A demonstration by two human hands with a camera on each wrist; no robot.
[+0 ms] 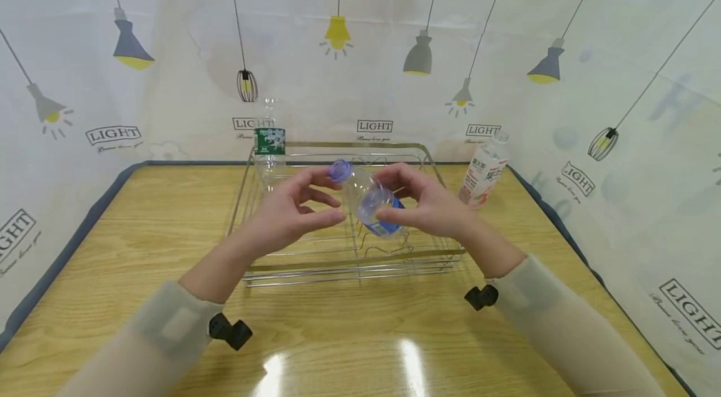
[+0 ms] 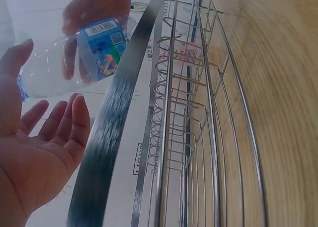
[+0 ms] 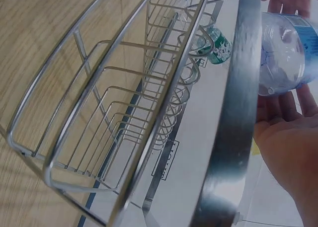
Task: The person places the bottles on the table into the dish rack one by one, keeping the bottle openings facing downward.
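Observation:
Above the wire rack, my right hand (image 1: 430, 204) grips a clear plastic bottle (image 1: 357, 187) with a blue label, thumb near its base and fingers behind it. The bottle is tilted, its purple cap (image 1: 340, 170) pointing up and left toward my left hand (image 1: 290, 206). That left hand has loosely bent fingers spread apart, its index fingertip close to the cap; whether it touches is unclear. In the left wrist view the palm (image 2: 44, 152) faces up below the bottle (image 2: 54, 68). The right wrist view has the bottle's ridged base (image 3: 278, 53) above the right palm.
A metal wire rack (image 1: 304, 267) stands on the wooden table (image 1: 338, 328) beneath both hands. At its back left is a clear bottle with a green label (image 1: 270, 141). A white-labelled bottle (image 1: 484, 173) leans to the right of the rack. Behind hangs a lamp-printed cloth (image 1: 372, 90).

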